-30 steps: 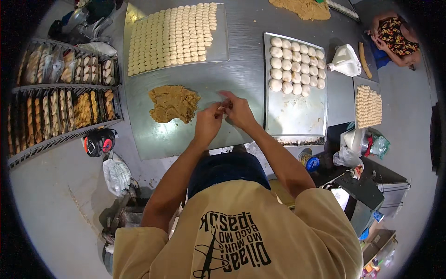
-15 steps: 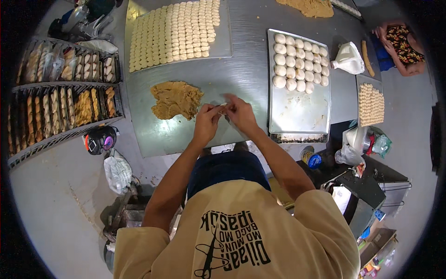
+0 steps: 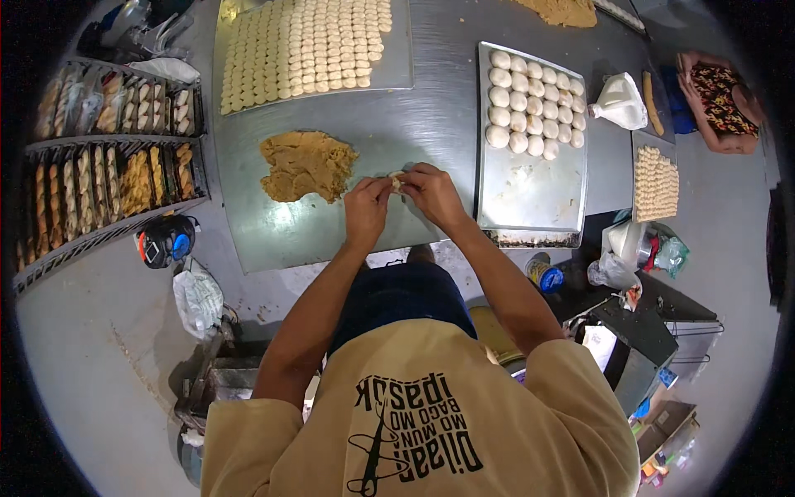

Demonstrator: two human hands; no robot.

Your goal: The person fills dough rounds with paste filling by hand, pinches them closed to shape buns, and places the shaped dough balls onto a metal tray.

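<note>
Between the fingertips of both my hands is a small piece of pale dough point(image 3: 397, 182), held just above the metal table. My left hand point(image 3: 367, 212) pinches its left side; my right hand point(image 3: 435, 197) pinches it from the right, and my fingers hide part of it. Just left of my left hand lies a flattened brown mass of filling point(image 3: 305, 166) with a ragged edge. To the right of my right hand, a metal tray point(image 3: 530, 195) bears rows of round pale dough balls point(image 3: 517, 101) on its far part, with smears on its bare near part.
At the far left of the table point(image 3: 439, 91), another tray holds many small dough pieces point(image 3: 306, 50). Black racks of bread point(image 3: 108, 182) stand at left. A white plastic container point(image 3: 619, 101) and a small tray of dough pieces point(image 3: 656, 178) are at right; a person point(image 3: 722, 103) sits beyond.
My right fingers, blurred and raised before, have come down onto the dough piece, which now shows between both hands. The whole view has shifted slightly, and the person at right has changed arm position.
</note>
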